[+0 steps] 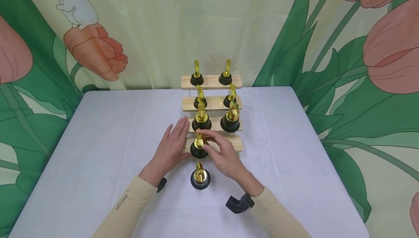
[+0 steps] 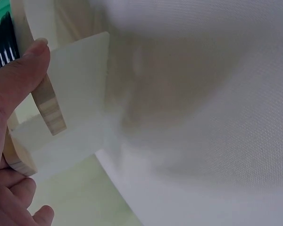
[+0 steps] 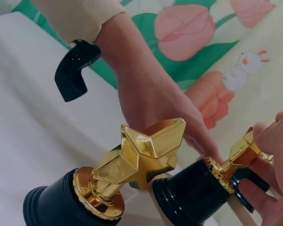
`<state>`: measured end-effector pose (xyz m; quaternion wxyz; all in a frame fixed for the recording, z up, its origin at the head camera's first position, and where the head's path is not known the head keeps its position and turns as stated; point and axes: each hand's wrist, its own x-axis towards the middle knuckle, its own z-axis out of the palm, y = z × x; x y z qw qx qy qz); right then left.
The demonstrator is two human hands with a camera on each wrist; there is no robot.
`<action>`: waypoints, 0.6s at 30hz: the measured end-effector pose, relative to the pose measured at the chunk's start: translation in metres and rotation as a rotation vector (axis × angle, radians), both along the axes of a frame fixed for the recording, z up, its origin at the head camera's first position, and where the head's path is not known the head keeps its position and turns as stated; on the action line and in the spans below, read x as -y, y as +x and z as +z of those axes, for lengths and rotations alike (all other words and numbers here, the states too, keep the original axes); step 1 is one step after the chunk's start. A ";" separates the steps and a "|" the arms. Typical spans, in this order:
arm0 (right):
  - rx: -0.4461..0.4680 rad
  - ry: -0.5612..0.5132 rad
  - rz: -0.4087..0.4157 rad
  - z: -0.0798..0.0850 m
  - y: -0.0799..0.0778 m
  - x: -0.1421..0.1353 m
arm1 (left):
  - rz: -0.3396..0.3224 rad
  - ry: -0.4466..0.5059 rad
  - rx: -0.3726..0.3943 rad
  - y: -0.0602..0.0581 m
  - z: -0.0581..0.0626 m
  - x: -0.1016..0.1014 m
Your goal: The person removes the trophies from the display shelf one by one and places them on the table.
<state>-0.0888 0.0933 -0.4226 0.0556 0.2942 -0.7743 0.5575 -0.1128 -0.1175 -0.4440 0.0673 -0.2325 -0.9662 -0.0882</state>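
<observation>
A wooden tiered rack stands mid-table with gold star trophies on black bases. My left hand rests along its left side, fingers extended. In the left wrist view, that thumb touches the end of a wooden shelf. At the left of the front shelf, my right hand pinches the gold star of a trophy between thumb and fingers. The right wrist view shows this trophy's black base beside my right fingers. Another star trophy stands upright on the table before the rack.
Higher shelves carry pairs of trophies, including one just beyond my right hand. A translucent side panel joins the shelves. White cloth covers the table, and a tulip-print curtain hangs behind.
</observation>
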 end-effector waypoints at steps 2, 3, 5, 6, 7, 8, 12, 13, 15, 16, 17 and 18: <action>-0.001 0.005 -0.012 0.001 0.000 -0.001 | -0.001 0.010 -0.002 0.000 -0.001 0.000; 0.002 0.003 -0.017 0.001 0.001 -0.002 | -0.001 0.012 -0.002 0.000 -0.001 0.000; 0.002 0.000 -0.028 0.003 0.001 -0.004 | -0.001 0.016 0.002 0.000 -0.001 0.000; 0.002 -0.004 -0.033 0.004 0.001 -0.005 | -0.002 0.020 0.003 -0.001 -0.002 -0.001; 0.008 -0.008 -0.037 0.005 0.002 -0.006 | -0.003 0.022 0.006 -0.001 -0.002 -0.001; 0.014 -0.009 -0.043 0.006 0.003 -0.008 | -0.004 0.022 0.009 -0.001 -0.002 -0.001; 0.017 0.002 -0.065 0.009 0.005 -0.012 | -0.012 0.030 0.010 -0.002 -0.003 0.001; 0.015 0.008 -0.069 0.010 0.005 -0.014 | -0.014 0.030 0.010 -0.002 -0.003 0.002; 0.007 0.017 -0.076 0.010 0.006 -0.016 | -0.017 0.030 0.003 -0.001 -0.003 0.002; 0.002 0.023 -0.079 0.010 0.007 -0.017 | -0.019 0.028 -0.006 -0.001 -0.003 0.002; -0.007 0.027 -0.081 0.010 0.007 -0.018 | -0.021 0.028 -0.011 -0.002 -0.004 0.002; -0.009 0.030 -0.084 0.010 0.008 -0.019 | -0.021 0.026 -0.011 -0.002 -0.003 0.002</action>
